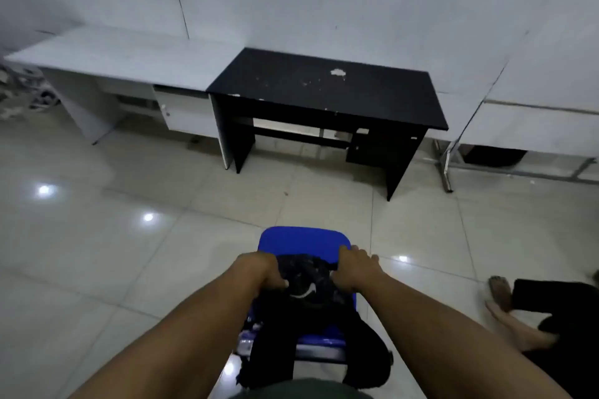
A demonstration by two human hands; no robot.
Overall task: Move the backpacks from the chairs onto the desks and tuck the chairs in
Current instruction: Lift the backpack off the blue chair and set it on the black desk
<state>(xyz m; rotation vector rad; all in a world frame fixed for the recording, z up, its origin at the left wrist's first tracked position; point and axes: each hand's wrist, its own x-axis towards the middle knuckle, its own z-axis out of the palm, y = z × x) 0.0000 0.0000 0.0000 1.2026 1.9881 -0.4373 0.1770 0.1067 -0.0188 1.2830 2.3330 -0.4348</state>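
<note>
Floor (pixel 136 246): pale glossy tiles with light spots; it carries all the furniture.
White table (pixel 107 52): stands at the wall on the left, with a drawer unit under its right end; its right edge touches the black table.
Black table (pixel 324 87): stands at the wall, in the middle; the top is bare, with chipped pale spots near the far edge.
Chair (pixel 303 241): blue seat, on the floor well apart from the front edge of the black table, directly before it.
Backpack (pixel 304 288): black with a white curved mark, lies on the chair seat at its near side; dark straps hang down over the near edge.
Left hand (pixel 262 272): grip clenched on the left upper side of the backpack.
Right hand (pixel 355 269): grip clenched on the right upper side of the backpack, fingers near the right edge of the seat.
Feet (pixel 505 304): bare feet of another person on the floor at the right, beside dark cloth.
</note>
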